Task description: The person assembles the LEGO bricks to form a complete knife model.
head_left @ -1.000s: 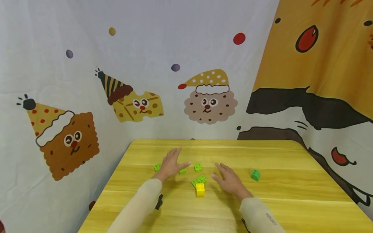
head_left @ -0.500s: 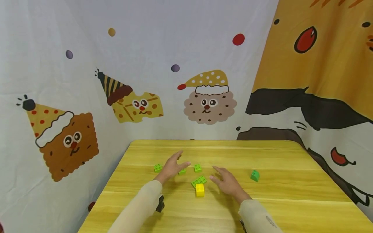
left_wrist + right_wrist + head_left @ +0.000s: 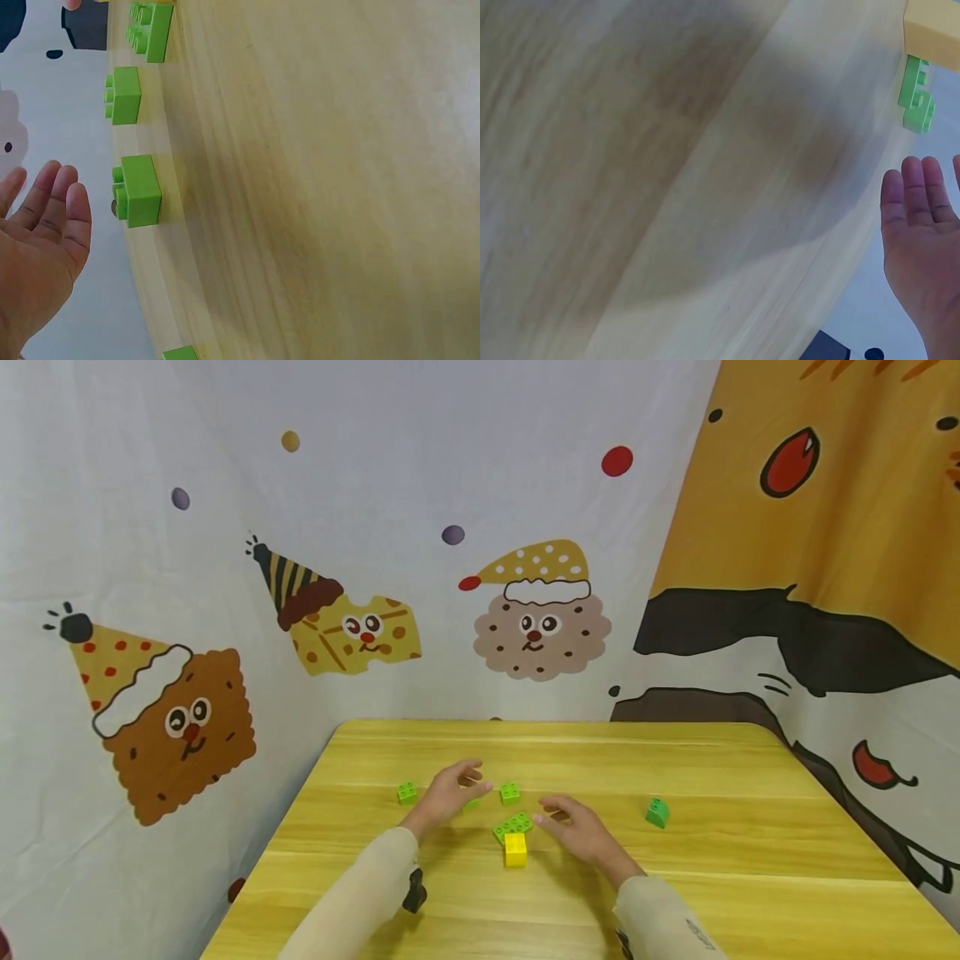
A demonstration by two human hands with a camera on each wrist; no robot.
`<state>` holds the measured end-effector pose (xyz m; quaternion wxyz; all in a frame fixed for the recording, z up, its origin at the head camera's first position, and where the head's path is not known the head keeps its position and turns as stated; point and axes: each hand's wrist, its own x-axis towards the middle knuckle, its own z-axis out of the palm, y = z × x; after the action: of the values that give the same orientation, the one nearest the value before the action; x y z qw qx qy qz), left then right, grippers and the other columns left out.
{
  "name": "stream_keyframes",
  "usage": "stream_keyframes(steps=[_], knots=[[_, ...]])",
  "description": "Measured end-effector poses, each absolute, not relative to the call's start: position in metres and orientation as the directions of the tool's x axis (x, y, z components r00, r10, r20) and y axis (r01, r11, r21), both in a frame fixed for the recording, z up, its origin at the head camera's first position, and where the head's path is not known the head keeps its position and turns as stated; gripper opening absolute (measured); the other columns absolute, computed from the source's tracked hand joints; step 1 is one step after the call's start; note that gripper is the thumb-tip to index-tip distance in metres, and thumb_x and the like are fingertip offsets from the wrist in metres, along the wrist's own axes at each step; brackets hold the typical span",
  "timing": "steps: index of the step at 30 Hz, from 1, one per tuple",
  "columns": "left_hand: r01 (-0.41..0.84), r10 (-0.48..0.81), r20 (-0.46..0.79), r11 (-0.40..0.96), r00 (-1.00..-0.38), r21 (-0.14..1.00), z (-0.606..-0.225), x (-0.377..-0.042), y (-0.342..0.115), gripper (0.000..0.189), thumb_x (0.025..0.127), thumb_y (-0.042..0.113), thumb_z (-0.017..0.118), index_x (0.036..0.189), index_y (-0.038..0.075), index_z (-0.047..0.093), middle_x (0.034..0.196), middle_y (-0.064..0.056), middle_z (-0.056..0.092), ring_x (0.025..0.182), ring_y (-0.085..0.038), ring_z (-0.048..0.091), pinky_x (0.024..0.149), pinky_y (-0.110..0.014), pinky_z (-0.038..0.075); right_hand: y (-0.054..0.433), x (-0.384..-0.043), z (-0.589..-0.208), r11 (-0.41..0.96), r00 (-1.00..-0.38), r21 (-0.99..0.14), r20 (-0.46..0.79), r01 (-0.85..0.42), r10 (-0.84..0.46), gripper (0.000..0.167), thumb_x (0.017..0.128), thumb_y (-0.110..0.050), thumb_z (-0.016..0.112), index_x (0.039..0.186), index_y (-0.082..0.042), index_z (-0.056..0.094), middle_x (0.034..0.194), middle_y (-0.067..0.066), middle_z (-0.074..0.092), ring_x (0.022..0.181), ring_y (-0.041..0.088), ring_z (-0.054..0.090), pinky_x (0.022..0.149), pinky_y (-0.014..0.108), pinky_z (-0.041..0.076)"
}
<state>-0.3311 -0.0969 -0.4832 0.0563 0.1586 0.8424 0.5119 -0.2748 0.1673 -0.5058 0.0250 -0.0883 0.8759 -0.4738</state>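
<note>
My left hand [image 3: 448,795] hovers above the table with relaxed, slightly bent fingers and holds nothing. Beneath it lies a light green building brick [image 3: 471,805], partly hidden by the thumb; a square green brick [image 3: 407,792] sits left of the hand and another green brick [image 3: 510,793] to its right. Loosely bent too are the fingers of my right hand [image 3: 579,833], which holds nothing. Just left of that hand are a longer green brick [image 3: 513,828] and, nearer me, a yellow brick [image 3: 515,850]. In the left wrist view a green brick [image 3: 142,191] stands beside my fingers.
A darker green brick with a rounded side [image 3: 657,812] stands alone to the right on the wooden table [image 3: 720,893]. Behind and beside the table hangs a cloth [image 3: 420,443] printed with cartoon figures.
The fingers of both hands have bent a little more. My left hand's fingertips have come nearer, and my right hand has shifted slightly left toward the long green brick. The bricks stay put.
</note>
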Motion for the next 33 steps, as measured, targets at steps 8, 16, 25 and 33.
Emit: stream_keyframes(steps=[8, 16, 25, 33], knots=[[0.188, 0.327, 0.040, 0.438, -0.944, 0.879, -0.485, -0.326, -0.094, 0.060, 0.094, 0.047, 0.066, 0.142, 0.013, 0.053, 0.127, -0.011, 0.060, 0.110, -0.022, 0.055, 0.094, -0.046, 0.047, 0.160, -0.271, -0.506, 0.509, -0.973, -0.851, 0.011, -0.132, -0.233, 0.047, 0.091, -0.029, 0.074, 0.130, -0.005, 0.062, 0.127, 0.010, 0.062, 0.110, 0.029, 0.058, 0.094, 0.052, 0.047], [0.172, 0.340, 0.018, 0.429, -0.940, 0.887, -0.487, -0.324, -0.093, 0.056, 0.095, 0.043, 0.067, 0.140, 0.013, 0.055, 0.119, -0.003, 0.061, 0.109, -0.021, 0.056, 0.090, -0.044, 0.049, 0.156, -0.265, -0.507, 0.452, -0.948, -0.882, -0.016, -0.136, -0.317, 0.056, 0.085, -0.030, 0.080, 0.129, -0.001, 0.061, 0.122, 0.012, 0.063, 0.109, 0.032, 0.059, 0.093, 0.053, 0.047], [0.184, 0.372, 0.028, 0.391, -0.928, 0.902, -0.491, -0.321, -0.091, 0.052, 0.096, 0.038, 0.066, 0.138, 0.008, 0.056, 0.116, -0.004, 0.062, 0.107, -0.021, 0.057, 0.091, -0.045, 0.048, 0.153, -0.262, -0.513, 0.395, -0.940, -0.911, -0.027, -0.116, -0.340, 0.057, 0.083, -0.027, 0.082, 0.127, 0.001, 0.061, 0.122, 0.013, 0.064, 0.110, 0.033, 0.059, 0.095, 0.053, 0.047], [0.185, 0.381, 0.028, 0.381, -0.924, 0.906, -0.496, -0.316, -0.089, 0.051, 0.098, 0.036, 0.065, 0.137, 0.005, 0.057, 0.114, -0.003, 0.062, 0.105, -0.020, 0.059, 0.090, -0.043, 0.050, 0.151, -0.260, -0.517, 0.390, -0.930, -0.914, -0.045, -0.108, -0.364, 0.061, 0.081, -0.027, 0.084, 0.129, 0.000, 0.059, 0.123, 0.009, 0.062, 0.115, 0.032, 0.055, 0.099, 0.054, 0.043]])
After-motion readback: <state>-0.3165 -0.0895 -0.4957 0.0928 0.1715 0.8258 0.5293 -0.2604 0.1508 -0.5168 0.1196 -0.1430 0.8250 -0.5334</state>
